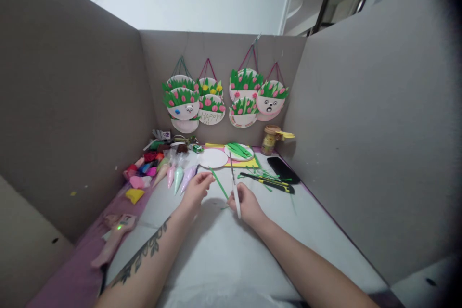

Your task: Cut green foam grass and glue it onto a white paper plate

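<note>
White-handled scissors [235, 192] are upright in my right hand [249, 204], its fingers wrapped round the handle and the blades pointing away from me. A thin green strip [218, 183] slants between my hands, its lower end close to the right fingers. To its left is my left hand [198, 187], fingers pinched together near the strip's upper part; whether they hold anything is too small to tell. Beyond the hands, a white plate [238, 152] bears green leaf-shaped pieces, beside a bare white plate [213, 159]. Green scraps [265, 173] lie to the right.
A black and yellow cutter [276, 184] and a black phone [283, 170] lie at right, near a jar [270, 140]. Piping bags [178, 178] and coloured clay packs [144, 169] sit at left, a pink tool [117, 240] nearer. Decorated plates [183, 103] hang on the back panel.
</note>
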The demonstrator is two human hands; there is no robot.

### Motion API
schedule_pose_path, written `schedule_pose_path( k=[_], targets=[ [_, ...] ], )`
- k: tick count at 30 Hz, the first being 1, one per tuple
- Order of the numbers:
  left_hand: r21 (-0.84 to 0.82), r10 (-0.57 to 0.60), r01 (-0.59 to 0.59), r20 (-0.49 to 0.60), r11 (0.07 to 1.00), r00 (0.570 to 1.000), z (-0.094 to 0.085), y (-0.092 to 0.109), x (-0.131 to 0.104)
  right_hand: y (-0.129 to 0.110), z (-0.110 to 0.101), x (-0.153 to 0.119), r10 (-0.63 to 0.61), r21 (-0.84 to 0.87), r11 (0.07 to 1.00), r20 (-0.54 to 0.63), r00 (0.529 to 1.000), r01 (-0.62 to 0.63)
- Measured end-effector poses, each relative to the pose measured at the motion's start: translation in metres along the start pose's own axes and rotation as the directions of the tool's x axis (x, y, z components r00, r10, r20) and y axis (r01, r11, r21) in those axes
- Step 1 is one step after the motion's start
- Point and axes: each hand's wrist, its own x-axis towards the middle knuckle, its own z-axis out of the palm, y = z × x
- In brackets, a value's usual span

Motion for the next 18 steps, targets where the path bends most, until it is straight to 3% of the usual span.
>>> schedule_pose_path(
  k=[3,9,13,18],
  targets=[
    [0.097,0.073,-0.081,0.082,0.992,0.994,0.007,-0.002,-0.005,0.004,0.0,0.002,-0.005,-0.021,1.0,-0.018,1.0,0.005],
    [0.154,0.184,-0.198,0.1,0.968,0.978,0.005,-0.007,-0.005,0.011,0.003,-0.001,-0.008,-0.058,0.998,0.011,1.0,0.009],
    [0.127,0.134,-0.145,0.095,0.981,0.986,0.003,-0.002,-0.005,0.006,0.001,-0.003,-0.011,-0.033,0.999,0.055,0.998,0.013],
    [-0.084,0.024,-0.018,0.064,0.996,0.998,-0.005,0.014,-0.002,0.003,-0.002,-0.003,0.085,0.014,0.996,0.184,0.979,-0.089]
  ],
)
